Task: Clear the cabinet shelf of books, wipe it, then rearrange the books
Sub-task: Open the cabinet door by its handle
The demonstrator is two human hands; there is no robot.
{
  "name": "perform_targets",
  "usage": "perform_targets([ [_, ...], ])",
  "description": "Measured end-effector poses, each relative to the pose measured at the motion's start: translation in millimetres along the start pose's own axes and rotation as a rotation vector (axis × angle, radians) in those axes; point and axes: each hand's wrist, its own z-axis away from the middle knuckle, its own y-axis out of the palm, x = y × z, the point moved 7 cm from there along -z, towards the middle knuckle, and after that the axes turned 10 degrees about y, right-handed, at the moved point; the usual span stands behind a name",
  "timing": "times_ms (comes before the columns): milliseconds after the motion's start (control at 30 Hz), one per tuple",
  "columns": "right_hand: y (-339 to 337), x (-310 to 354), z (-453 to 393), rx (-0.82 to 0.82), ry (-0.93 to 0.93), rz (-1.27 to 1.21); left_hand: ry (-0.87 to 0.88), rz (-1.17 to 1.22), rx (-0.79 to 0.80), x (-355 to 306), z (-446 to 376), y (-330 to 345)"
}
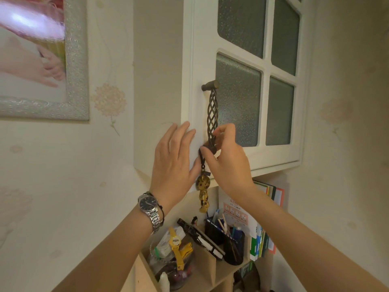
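Upper centre and right of the frame: a white wall cabinet (164, 81), door (248, 157) shut, four frosted glass panes (237, 98) in a white cross frame. On the door's left stile, a twisted bronze cage handle (211, 114), upright. Hanging from the handle's lower end on a dark cord, a spotted yellow toy figure (203, 192), dangling below the cabinet's bottom edge.

Left hand (174, 163), fingers straight and together, laid flat against the door's left edge just beside the handle; a metal wristwatch (149, 209) on that wrist. Right hand (227, 157), fingers curled around the lower end of the handle, thumb at the cord.

Books not visible behind the frosted glass. Lower centre, under the cabinet: an open wooden shelf unit (207, 268) with a row of thin books and folders (261, 241) standing upright at right, a dark pen cup (233, 247) full of pens, a glass bowl (170, 268) of odds and ends with a yellow toy watch (175, 245) on top.

Pale wallpaper (109, 100) with faint flower print all around. Upper left: a framed picture (76, 60) in a glittery silver frame, blurred.
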Motion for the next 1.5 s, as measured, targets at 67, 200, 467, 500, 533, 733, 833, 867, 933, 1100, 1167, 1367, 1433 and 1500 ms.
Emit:
perform_targets([
  [67,0,0,1,-0.012,-0.035,0.026,-0.002,-0.008,0.009,1,0,0],
  [200,1,-2,3,-0.026,-0.032,0.017,-0.021,-0.018,0.05,2,3,-2],
  [467,-8,1,8,-0.015,-0.025,-0.016,-0.028,-0.004,0.119,0,3,-4],
  [500,-10,1,9,-0.015,-0.027,-0.015,-0.036,0.011,0.118,0,3,-5],
  [533,-12,1,10,-0.013,-0.032,-0.012,-0.046,0.029,0.115,0,2,-7],
  [733,-30,-1,16,0.005,-0.045,-0.004,-0.115,0.212,0.026,-14,0,-14],
  [833,-47,-4,21,0.005,-0.044,-0.027,-0.093,0.294,-0.054,-29,-4,-19],
  [867,-55,-5,24,0.001,-0.041,-0.038,-0.078,0.32,-0.084,-35,-6,-22],
  [933,-73,-6,30,-0.006,-0.04,-0.045,-0.067,0.454,-0.137,-48,-11,-25],
  [1100,-121,-10,46,-0.01,-0.045,-0.072,-0.098,1.0,-0.142,-91,-25,-29],
  [1167,-141,-11,53,-0.011,-0.047,-0.087,-0.093,1.067,-0.126,-106,-31,-28],
  [1367,-194,-23,71,-0.057,0.016,-0.176,0.04,1.145,-0.143,-158,-46,-36],
  [1433,-211,-27,77,-0.084,0.045,-0.181,0.056,1.187,-0.139,-174,-51,-35],
  [1500,-230,-30,87,-0.154,0.068,-0.096,0.081,1.196,-0.141,-190,-56,-35],
])
